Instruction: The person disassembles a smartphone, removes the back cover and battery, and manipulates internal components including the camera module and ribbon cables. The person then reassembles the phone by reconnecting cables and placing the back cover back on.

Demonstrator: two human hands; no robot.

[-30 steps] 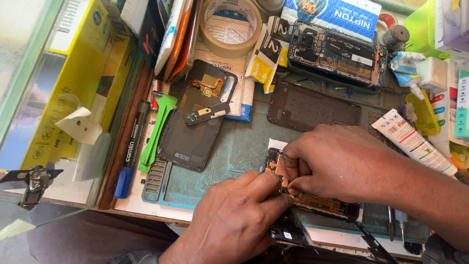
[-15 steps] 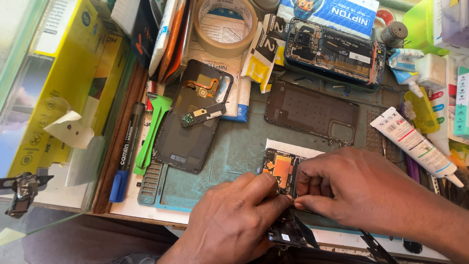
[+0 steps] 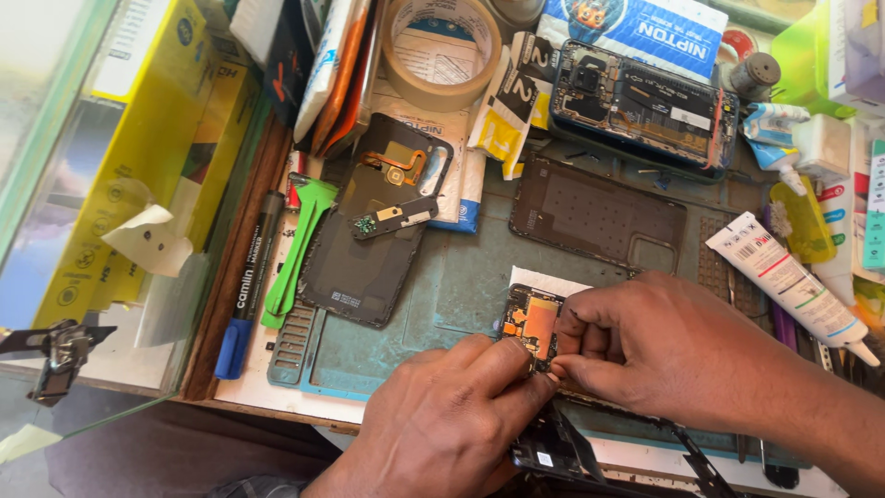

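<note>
While both hands (image 3: pixel 553 397) pinch circuit board (image 3: pixel 532 318), mat (image 3: pixel 461 286) crowded.

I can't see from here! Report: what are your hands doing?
Left hand and right hand pinching small orange circuit board. Board over green work mat. White glue tube beside right hand, not blocking.

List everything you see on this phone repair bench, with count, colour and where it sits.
circuit board: one, orange and black, pinched between both hands, front centre
back cover: one, dark, centre left on the mat
inner frame panel: one, dark, mat centre
opened phone: one, black with red edge, top centre
tape roll: one, tan, top centre
pry tool: one, green, left of the back cover
marker: one, black with blue cap, left edge of the mat
glue tube: one, white, right
work mat: one, teal, under everything
left hand: one, front centre, on the board
right hand: one, front right, on the board
</note>
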